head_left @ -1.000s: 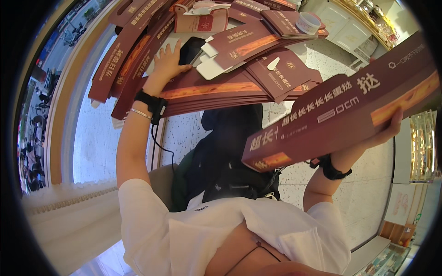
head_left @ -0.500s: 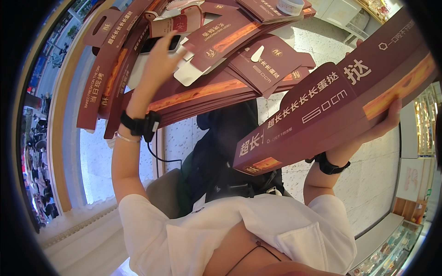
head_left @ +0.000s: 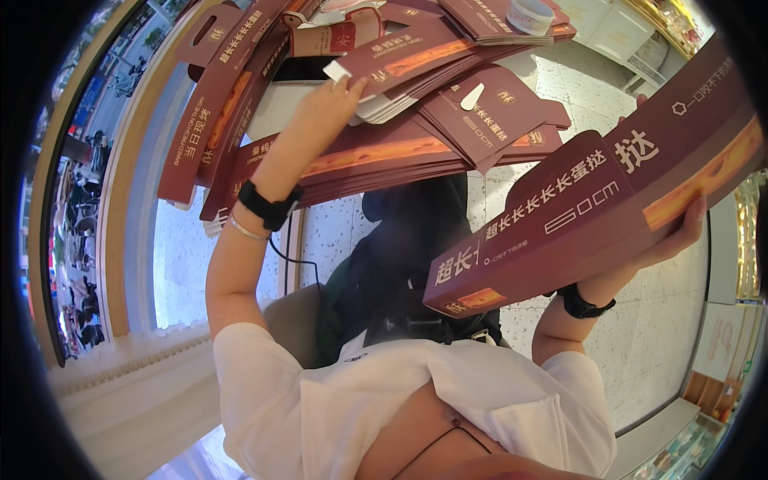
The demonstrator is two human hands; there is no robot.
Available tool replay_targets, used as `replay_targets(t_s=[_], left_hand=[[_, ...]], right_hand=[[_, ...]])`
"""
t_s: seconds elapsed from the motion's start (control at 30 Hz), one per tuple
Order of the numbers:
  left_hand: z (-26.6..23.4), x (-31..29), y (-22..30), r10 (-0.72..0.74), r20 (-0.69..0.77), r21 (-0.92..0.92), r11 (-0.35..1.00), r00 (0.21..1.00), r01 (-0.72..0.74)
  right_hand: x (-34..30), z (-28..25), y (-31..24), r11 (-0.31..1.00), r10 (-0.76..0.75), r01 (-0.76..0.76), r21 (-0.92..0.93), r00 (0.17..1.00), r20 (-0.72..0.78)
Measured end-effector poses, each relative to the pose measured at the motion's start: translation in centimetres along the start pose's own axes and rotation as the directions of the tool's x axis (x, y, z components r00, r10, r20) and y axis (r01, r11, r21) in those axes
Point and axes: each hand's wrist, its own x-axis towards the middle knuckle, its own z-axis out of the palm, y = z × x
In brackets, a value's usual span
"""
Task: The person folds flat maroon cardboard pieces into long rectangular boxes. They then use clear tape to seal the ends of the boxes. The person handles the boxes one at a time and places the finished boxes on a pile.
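My right hand (head_left: pixel 680 232) grips a long maroon cardboard box (head_left: pixel 552 220), held tilted at the right with its far end rising to the upper right. Its fingertips show past the box's far side, and the palm is partly hidden. My left hand (head_left: pixel 330 112) reaches to the upper left, its fingers closed on the near end of a flat maroon carton (head_left: pixel 424 58) with a white tab (head_left: pixel 337 70). That carton lies over a pile of similar ones whose white edges (head_left: pixel 392 108) show beneath. More flat maroon cartons (head_left: pixel 360 164) are stacked below the left wrist.
Two long maroon boxes (head_left: pixel 204 120) stand along the left by the window. A dark phone (head_left: pixel 302 70) lies beyond my left hand, near an open printed box (head_left: pixel 336 36). On the far stack sits a white roll or tub (head_left: pixel 530 16). A display case (head_left: pixel 680 456) is at lower right.
My left hand has moved right from above the phone and taken the end of the top flat carton, which has shifted off the pile. My right hand still holds the long box.
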Motion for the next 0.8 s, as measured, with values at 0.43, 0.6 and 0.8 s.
replay_targets(t_s=[0.43,0.6,0.8], left_hand=[[2.1,-3.1,-8.4,-0.066,-0.112,-0.102,0.993,0.992,0.055],[3.8,-5.0,-10.0,-0.033,-0.107,0.049,0.998,0.994,0.038],[-3.9,-5.7,1.7,-0.182,-0.054,-0.711,0.697,0.982,0.090]], right_hand=[[0.4,-1.6,-0.2,0.998,0.031,-0.032,0.057,0.999,0.021],[0.4,-1.3,0.6,0.985,0.093,-0.097,0.145,0.995,0.036],[0.3,0.0,3.1,0.981,0.100,-0.102,0.163,0.995,0.020]])
